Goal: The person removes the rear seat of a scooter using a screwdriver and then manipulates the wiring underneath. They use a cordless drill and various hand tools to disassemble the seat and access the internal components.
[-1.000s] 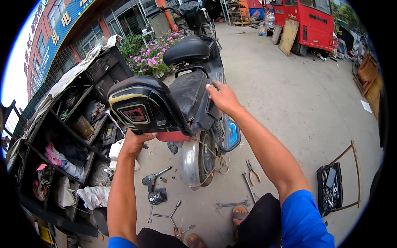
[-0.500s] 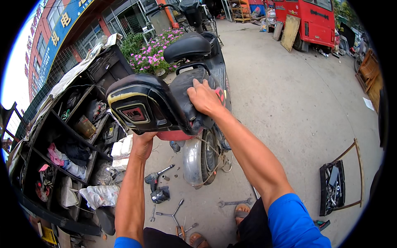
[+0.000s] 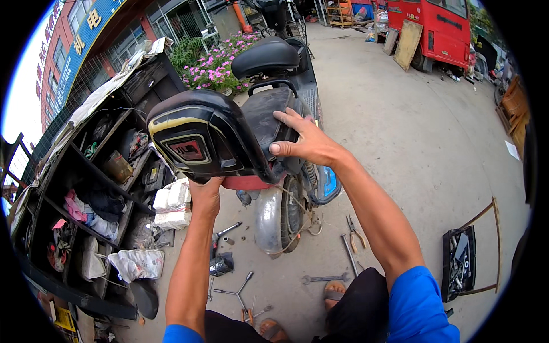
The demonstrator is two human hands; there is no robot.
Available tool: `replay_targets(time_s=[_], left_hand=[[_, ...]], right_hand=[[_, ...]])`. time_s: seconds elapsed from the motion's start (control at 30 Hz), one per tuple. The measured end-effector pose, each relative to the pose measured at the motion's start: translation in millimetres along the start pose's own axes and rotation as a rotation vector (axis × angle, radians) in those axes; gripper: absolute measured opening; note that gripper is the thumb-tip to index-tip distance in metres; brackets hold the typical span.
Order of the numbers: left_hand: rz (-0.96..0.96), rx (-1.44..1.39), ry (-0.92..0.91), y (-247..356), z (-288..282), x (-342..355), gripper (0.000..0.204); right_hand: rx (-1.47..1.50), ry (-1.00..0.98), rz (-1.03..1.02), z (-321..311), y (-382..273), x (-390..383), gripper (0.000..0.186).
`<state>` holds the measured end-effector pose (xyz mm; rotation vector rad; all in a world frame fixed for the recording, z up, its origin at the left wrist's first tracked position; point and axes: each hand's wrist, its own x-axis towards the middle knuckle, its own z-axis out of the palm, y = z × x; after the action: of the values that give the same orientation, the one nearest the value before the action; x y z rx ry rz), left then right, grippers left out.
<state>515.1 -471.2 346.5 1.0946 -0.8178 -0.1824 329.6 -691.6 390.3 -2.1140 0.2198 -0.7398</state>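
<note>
In the head view, the scooter [image 3: 309, 106] stood on the ground [image 3: 400, 143] with its rear toward the person, so the backrest [image 3: 200, 137] and the rear seat [image 3: 266, 111] lay between the two hands. The left hand [image 3: 205, 193] was under the backrest's lower edge, probably to bear it from below; its fingers were hidden there, and I cannot tell how they were set. The right hand [image 3: 309, 140] lay at the seat's right edge, fingers spread and thumb well apart from them, its tip near the backrest's side. That broad, loose placing looked suited to steadying rather than pinching.

The drill [image 3: 221, 264], Y-wrench [image 3: 239, 292], spanner [image 3: 326, 279] and pliers [image 3: 357, 234] lay on the ground between scooter and feet or just beside, presumably for easy reach. The toolbox [image 3: 446, 264] sat farther right, perhaps to leave standing room.
</note>
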Motion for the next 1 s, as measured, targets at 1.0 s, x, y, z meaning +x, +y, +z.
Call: replay_targets(time_s=[1.0], left_hand=[[0.094,-0.13,0.04,-5.3,20.9,-0.9,0.057]], right_hand=[[-0.043,0.318,-0.2,39.7,-4.3,-18.2,0.093]])
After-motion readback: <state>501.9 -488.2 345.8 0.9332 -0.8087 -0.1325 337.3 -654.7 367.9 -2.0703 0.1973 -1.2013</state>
